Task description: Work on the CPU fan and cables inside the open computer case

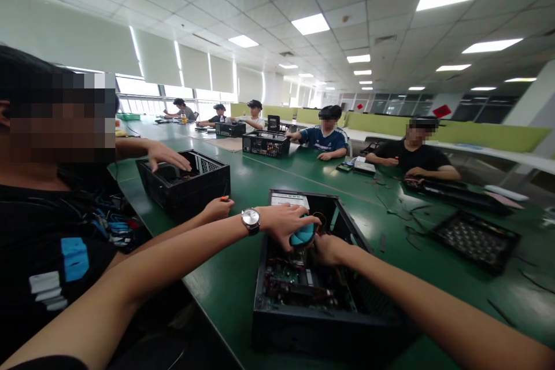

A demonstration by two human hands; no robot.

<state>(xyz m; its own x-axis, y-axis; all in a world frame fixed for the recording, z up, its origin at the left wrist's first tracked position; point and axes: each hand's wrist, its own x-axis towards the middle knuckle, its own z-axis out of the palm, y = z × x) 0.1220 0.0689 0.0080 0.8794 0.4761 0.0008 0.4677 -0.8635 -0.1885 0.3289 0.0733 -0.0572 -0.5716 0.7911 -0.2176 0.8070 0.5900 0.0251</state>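
An open black computer case (321, 326) lies on the green table in front of me, its circuit board (280, 274) showing. My left hand (284, 224), with a watch on the wrist, curls its fingers round a blue cooling fan (302, 236) inside the case. Close beside the fan, my right hand (333, 250) reaches into the case with its fingers bent together. Those fingertips are blurred and partly hidden, so what they grip cannot be made out. A light metal power supply (289, 200) sits at the case's far end, behind my left hand.
At my left a co-worker's hand (167, 156) is over another open black case (186, 185); their other hand (219, 208) holds something orange-tipped. A black perforated panel (474, 240) and loose cables (414, 225) lie to the right. Several people work at cases farther along the table (243, 231).
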